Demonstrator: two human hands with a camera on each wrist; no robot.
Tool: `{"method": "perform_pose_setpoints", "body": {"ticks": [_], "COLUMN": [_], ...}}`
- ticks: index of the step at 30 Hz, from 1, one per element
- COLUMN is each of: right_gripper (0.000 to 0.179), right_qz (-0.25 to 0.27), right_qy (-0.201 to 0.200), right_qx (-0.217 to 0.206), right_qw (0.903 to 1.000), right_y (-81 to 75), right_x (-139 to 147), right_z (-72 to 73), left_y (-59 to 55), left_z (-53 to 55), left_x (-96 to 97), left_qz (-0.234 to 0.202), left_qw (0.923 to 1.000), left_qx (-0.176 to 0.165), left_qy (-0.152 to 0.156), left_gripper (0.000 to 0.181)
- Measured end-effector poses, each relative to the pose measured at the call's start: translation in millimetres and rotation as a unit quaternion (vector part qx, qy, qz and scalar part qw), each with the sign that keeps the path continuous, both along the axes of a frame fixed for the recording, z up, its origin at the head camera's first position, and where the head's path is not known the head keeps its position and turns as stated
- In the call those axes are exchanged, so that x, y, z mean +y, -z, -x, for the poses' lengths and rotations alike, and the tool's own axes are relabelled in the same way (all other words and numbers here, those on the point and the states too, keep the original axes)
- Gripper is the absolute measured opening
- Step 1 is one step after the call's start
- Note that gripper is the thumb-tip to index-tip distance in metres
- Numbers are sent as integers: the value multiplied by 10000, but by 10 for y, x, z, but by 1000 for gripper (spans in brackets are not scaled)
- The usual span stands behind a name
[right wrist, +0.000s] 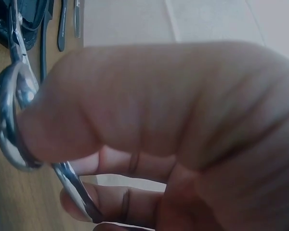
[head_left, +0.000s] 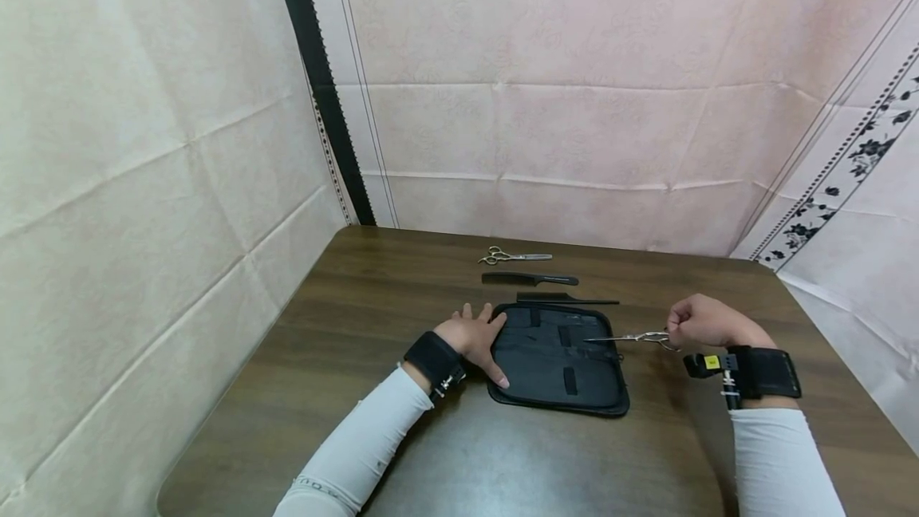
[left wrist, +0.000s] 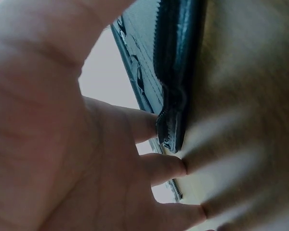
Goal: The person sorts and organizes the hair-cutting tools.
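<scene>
A black zip case (head_left: 531, 365) lies opened flat on the table, with small elastic loops across its inside. My left hand (head_left: 475, 341) rests at the case's left edge, fingers spread and thumb over the near left rim; the left wrist view shows the zipper edge (left wrist: 171, 115) beside the fingers. My right hand (head_left: 714, 321) grips a pair of silver scissors (head_left: 649, 337) by the handles, and the blades point left over the case's right half. In the right wrist view a finger loop (right wrist: 5, 120) sits around the thumb tip.
Beyond the case lie a black rat-tail comb (head_left: 553, 298), a black handled comb (head_left: 531, 278) and silver thinning scissors (head_left: 517, 256), roughly parallel. The brown wooden table (head_left: 345, 301) meets pale cloth hangings (head_left: 560, 134) at the back and left.
</scene>
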State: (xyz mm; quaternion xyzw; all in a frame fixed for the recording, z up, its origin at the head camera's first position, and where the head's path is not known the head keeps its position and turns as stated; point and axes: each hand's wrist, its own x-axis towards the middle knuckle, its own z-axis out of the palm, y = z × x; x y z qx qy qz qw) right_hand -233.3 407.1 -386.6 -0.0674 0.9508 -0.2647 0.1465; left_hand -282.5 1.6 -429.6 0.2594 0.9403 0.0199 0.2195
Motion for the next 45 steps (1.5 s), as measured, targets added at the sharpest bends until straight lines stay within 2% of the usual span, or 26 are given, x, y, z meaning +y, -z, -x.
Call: {"method": "perform_pose_setpoints", "body": {"ticks": [26,38,45], "right_gripper": [8,8,8], "right_qz": [104,134,109], "right_qy": [-44,-261,-165], "right_qx": [79,116,38], "right_qw": [9999,9995,9998], "right_y": [49,74,112], "right_x": [-82,-125,-153], "right_z": [63,83,96], "left_y": [-24,11,11], "left_z": [-3,2,-12], "left_x": [-7,-2,1], "left_qz": [-17,10,-7], "left_qw": [10000,10000,10000], "left_qx": [45,45,30], "left_qy": [25,-12,-6], "left_gripper": [123,123,123]}}
